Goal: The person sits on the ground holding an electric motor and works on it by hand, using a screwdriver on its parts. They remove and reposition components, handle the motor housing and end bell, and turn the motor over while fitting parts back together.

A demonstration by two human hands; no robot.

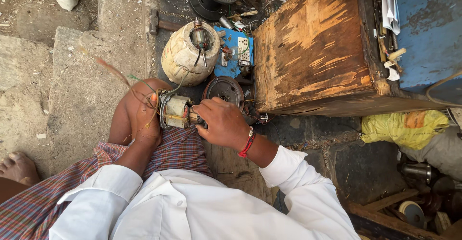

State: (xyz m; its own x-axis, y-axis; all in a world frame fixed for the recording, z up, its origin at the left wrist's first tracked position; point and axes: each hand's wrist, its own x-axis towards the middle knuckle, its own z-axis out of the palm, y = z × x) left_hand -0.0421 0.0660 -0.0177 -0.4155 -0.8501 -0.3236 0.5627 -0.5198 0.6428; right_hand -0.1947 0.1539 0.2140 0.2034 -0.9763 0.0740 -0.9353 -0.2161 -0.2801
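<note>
**Motor core braced on the knee**

White sleeves point(192, 206) are framing the view from below, both arms reaching forward over a checked cloth point(178, 146). Left hand point(147, 120) is pressing against the raised knee point(132, 100), its fingers curling round the end of a small wound motor core point(176, 111), pinning it steady there. Right hand point(222, 122) is closing over the core's other end, apparently working at the shaft. Thin wires point(125, 79) are trailing free to the left, clear of both grips. A cream motor housing point(185, 52) is standing just beyond, beside a worn wooden box point(313, 47).
</note>
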